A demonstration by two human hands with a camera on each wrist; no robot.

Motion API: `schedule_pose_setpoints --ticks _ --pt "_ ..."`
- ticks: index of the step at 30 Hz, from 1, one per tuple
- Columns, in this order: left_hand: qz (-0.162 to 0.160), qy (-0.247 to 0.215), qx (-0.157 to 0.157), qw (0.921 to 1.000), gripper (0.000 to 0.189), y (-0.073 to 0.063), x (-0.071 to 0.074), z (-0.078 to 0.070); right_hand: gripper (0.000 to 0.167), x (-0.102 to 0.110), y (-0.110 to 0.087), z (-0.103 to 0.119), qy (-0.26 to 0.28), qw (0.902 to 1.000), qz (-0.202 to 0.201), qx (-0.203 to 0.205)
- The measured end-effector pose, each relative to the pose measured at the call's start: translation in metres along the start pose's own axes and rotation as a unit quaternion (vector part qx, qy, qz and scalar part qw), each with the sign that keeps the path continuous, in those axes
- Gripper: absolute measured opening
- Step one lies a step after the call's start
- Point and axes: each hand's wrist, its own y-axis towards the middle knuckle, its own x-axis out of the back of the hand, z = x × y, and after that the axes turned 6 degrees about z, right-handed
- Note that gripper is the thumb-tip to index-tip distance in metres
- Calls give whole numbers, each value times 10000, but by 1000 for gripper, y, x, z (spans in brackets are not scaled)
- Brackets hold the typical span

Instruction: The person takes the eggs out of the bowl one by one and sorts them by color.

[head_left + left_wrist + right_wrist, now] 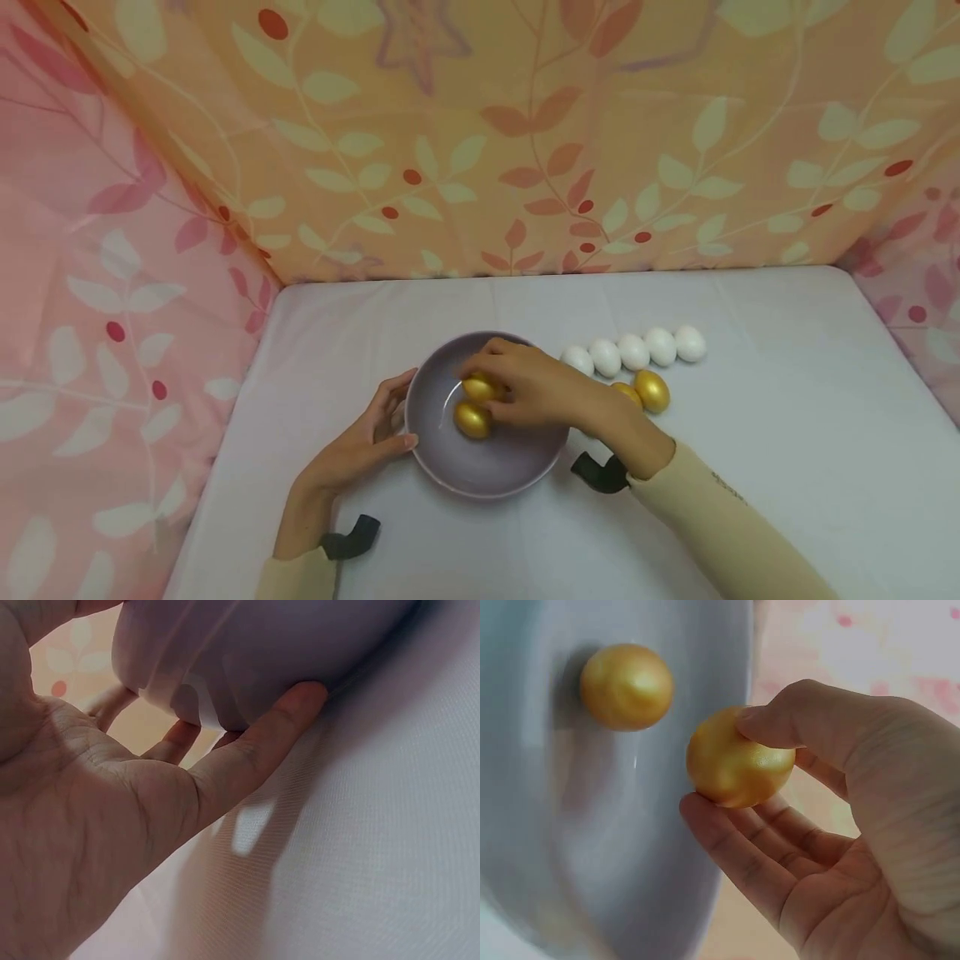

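A wide purple-grey bowl [480, 477] stands on the white-covered table. My left hand [367, 442] holds it from the left, thumb and fingers spread against its outer wall; in the left wrist view the fingertips lie on the bowl's side [262, 652], low near the cloth. Reaching over the bowl from the right, my right hand [528, 383] pinches a golden egg [735, 761] between thumb and fingers. Another golden egg [626, 686] lies in the bowl, close to the held one in the head view.
Several white eggs [633, 352] form a row right of the bowl. In front of them lie golden eggs [651, 392], partly covered by my right forearm. A patterned cloth wall [540, 167] rises behind the table, with pink cloth [135, 333] at the left.
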Motion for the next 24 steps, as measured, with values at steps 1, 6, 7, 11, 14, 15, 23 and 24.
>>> schedule_pose_setpoints --ticks 1,6,7,11,14,15,23,24 --pt "2 21 5 10000 82 1 0 0 43 0 -6 -1 130 9999 -80 -61" --pt "-45 50 -29 10000 83 2 -2 -1 43 -1 -32 -7 708 9962 -503 -103" --pt "-54 42 -34 10000 83 2 -2 -1 42 -1 -35 -8 775 9952 -580 -109" --pt "-62 -32 7 10000 85 0 -3 -2 41 -5 -47 -13 869 9922 -847 -282" --pt "-36 1 22 10000 84 0 -2 -2 44 -5 -56 -17 1001 9885 -1084 -329" --pt "-29 22 16 10000 84 0 -2 -2 45 -5 -60 -18 1084 9867 -1172 -318" --pt "3 37 -3 10000 83 1 -1 -4 46 -9 -80 -32 1639 9693 -1798 -355" --pt "-7 18 13 10000 83 0 -1 -4 45 -10 -82 -33 1643 9678 -1862 -409"
